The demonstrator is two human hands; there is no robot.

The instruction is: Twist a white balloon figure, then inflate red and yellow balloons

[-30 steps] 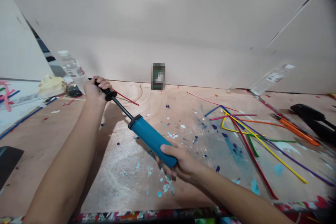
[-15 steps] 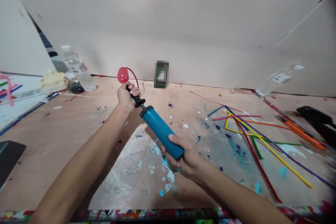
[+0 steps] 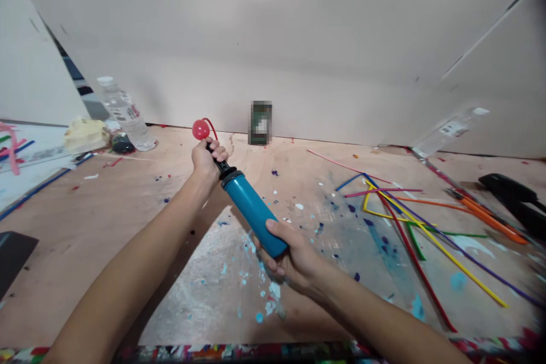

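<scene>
I hold a blue hand pump [image 3: 251, 213] slanted above the paint-stained wooden table [image 3: 85, 227]. My left hand [image 3: 207, 160] is closed round the pump's black handle, which sits pushed in against the barrel. My right hand [image 3: 294, 261] grips the lower end of the blue barrel. Just above my left hand a small round red balloon bulb [image 3: 200, 129] shows, with a thin red tail curving off it. Where the balloon joins the pump is hidden by my hands.
Several long uninflated balloons [image 3: 409, 210] in mixed colours lie at the right. A black tool [image 3: 512, 193] sits at the far right. A water bottle [image 3: 125, 114] and a yellowish lump [image 3: 85, 133] stand at the back left, another bottle [image 3: 447, 131] lies at the back right. White walls close the back.
The pump rod was drawn out a second ago; my left hand has pushed the handle in against the barrel. The red bulb has appeared above that hand.
</scene>
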